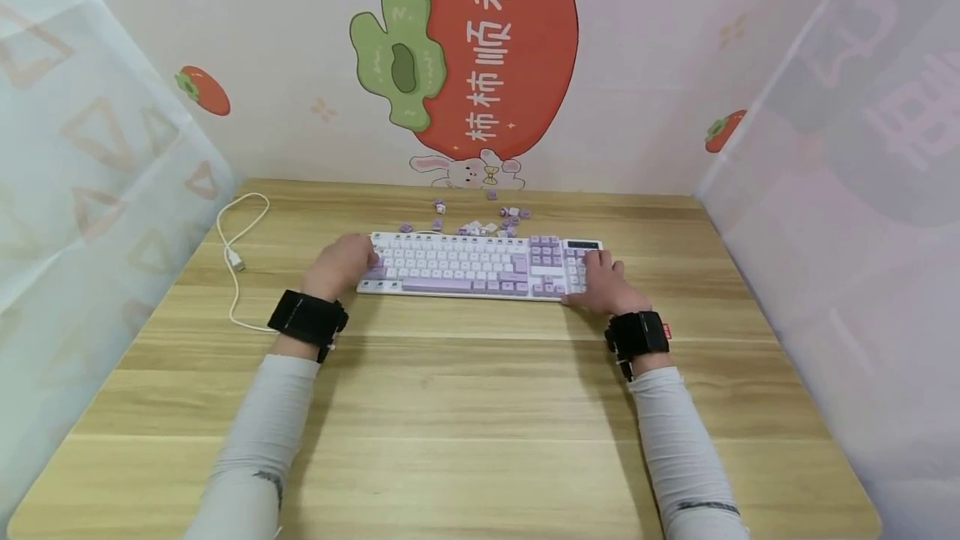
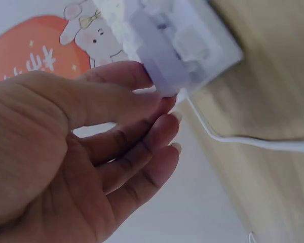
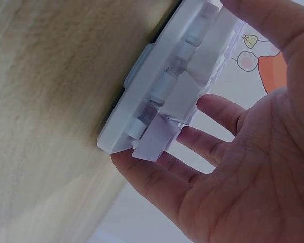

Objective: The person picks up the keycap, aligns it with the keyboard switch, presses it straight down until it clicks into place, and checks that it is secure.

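Observation:
A white and purple keyboard (image 1: 450,263) lies across the table, with bare switch places along its top row and at its lower left. At its left end my left hand (image 1: 339,263) pinches a long purple keycap (image 2: 161,63) between thumb and fingertips, right at the key bed. The other fingers of that hand curl beside it. My right hand (image 1: 606,283) holds the keyboard's right end. Its thumb lies at one edge, while the fingertips touch the side keycaps (image 3: 157,137) and a corner.
Several loose white and purple keycaps (image 1: 476,228) lie scattered behind the keyboard. A white cable (image 1: 234,294) with a USB plug (image 1: 236,260) loops over the table's left side. Printed cloth walls (image 1: 285,65) stand at the back and both sides of the wooden table (image 1: 480,407).

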{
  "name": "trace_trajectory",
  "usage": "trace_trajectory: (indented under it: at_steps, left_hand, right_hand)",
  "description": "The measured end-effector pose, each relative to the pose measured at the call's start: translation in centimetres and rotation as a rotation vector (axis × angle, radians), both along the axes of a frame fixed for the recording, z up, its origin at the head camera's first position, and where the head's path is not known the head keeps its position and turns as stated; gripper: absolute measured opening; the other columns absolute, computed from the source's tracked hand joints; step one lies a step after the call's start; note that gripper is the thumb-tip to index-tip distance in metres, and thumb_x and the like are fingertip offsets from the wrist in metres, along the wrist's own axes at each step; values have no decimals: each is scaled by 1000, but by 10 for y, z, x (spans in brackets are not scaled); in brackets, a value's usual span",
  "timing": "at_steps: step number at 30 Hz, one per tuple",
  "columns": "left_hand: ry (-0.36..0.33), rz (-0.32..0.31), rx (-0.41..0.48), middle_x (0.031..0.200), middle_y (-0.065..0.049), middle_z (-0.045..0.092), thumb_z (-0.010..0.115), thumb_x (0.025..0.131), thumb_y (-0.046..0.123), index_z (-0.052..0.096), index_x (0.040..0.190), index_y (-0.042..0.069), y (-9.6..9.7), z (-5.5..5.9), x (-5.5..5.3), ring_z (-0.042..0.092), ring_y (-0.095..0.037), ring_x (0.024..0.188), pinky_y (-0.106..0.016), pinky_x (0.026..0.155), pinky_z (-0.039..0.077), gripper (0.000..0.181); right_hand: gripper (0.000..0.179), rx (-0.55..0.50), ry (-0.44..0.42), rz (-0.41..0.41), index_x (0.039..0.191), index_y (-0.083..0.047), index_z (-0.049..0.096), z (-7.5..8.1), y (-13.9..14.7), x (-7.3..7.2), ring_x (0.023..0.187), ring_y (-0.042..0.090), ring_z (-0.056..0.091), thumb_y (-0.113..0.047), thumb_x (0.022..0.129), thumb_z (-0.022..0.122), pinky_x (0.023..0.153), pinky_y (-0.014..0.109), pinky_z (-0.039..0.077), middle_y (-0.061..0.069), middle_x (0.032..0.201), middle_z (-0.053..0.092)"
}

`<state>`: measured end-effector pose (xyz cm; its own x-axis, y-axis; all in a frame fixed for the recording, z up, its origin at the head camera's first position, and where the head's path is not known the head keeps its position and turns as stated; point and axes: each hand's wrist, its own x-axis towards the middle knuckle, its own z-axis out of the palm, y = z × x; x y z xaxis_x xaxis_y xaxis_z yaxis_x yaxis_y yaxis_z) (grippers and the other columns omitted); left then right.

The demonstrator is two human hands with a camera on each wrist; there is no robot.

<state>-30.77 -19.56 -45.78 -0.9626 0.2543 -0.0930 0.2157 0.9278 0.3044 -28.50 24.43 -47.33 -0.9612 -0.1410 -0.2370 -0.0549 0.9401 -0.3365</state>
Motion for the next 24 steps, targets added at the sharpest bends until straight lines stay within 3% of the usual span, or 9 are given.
trace_trajectory:
  at_steps: [3, 9, 14, 19, 24]
  left_hand:
    - [44, 3, -44, 102, -21, 64, 53, 104, 11, 74, 94, -5, 0, -3, 8, 57, -35, 94, -54, 84, 49, 28]
    - [88, -16, -73, 116, -29, 58, 39, 110, 16, 69, 123, -8, 0, -10, 18, 51, -44, 110, -59, 96, 45, 40]
    - [48, 11, -21, 124, -31, 55, 40, 108, 8, 66, 130, -3, -6, -14, 23, 48, -44, 111, -58, 94, 44, 36]
    - [-23, 35, 45, 132, -33, 49, 41, 93, -12, 58, 137, 2, -12, -16, 24, 43, -40, 110, -52, 92, 41, 49]
    - [0, 10, 24, 128, -31, 56, 44, 94, -11, 64, 131, -1, -12, -9, 19, 51, -38, 107, -51, 88, 45, 43]
  right_hand:
    - [96, -3, -3, -5, 152, 6, 20, -2, 0, 0, 132, 52, 30, -41, 88, 76, 106, 65, 40, 32, 156, 18]
    - [95, -6, 6, -8, 151, 6, 21, 0, 1, -1, 131, 51, 30, -40, 89, 76, 106, 63, 41, 32, 156, 19]
    - [96, -3, -4, -5, 151, 7, 20, 1, 0, 0, 131, 50, 30, -40, 89, 75, 106, 63, 41, 32, 156, 18]
    - [96, -2, -8, -1, 152, 7, 19, 2, -1, 1, 133, 51, 29, -41, 90, 74, 106, 65, 40, 32, 157, 17]
    - [97, -5, 0, 7, 152, 7, 19, 2, -2, 1, 131, 52, 30, -41, 89, 75, 105, 65, 40, 33, 156, 18]
